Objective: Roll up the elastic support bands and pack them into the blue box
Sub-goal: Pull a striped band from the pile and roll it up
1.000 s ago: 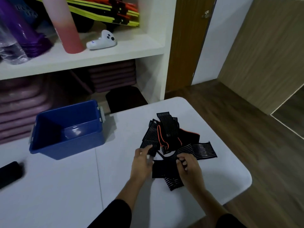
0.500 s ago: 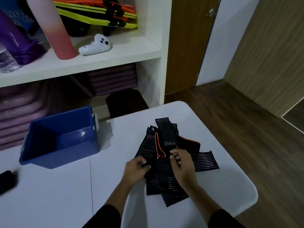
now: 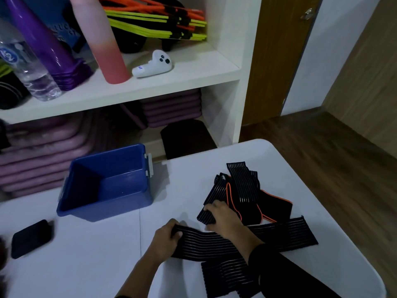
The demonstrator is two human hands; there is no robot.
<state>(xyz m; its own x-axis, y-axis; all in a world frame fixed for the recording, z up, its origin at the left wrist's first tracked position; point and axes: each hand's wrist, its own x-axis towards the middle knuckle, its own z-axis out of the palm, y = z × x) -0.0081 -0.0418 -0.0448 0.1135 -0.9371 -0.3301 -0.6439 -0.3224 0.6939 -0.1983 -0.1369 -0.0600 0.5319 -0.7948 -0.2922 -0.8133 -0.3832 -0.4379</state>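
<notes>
the task looks barely begun. the blue plastic box (image 3: 120, 203) stands open on the white table (image 3: 92, 265), and nothing shows inside it. none of the black ribbed elastic support bands is rolled yet, as far as can be seen. they lie in a loose heap (image 3: 242, 190) to the right of the box, one of them edged in orange (image 3: 277, 198). every band is left to roll and pack.

one long black band (image 3: 214, 241) is drawn out flat, right of the box and nearer the person. this seems to be the one chosen to roll first. the left hand (image 3: 165, 237) grips its left end, fingers curled tight over the edge, nearest the box. the right hand (image 3: 223, 219) lies further right, where the long band meets the heap, with its fingertips on a heap band. whether it pinches anything or only presses down, i cannot tell. another black band (image 3: 225, 276) lies under the right forearm, farther from the box.
</notes>
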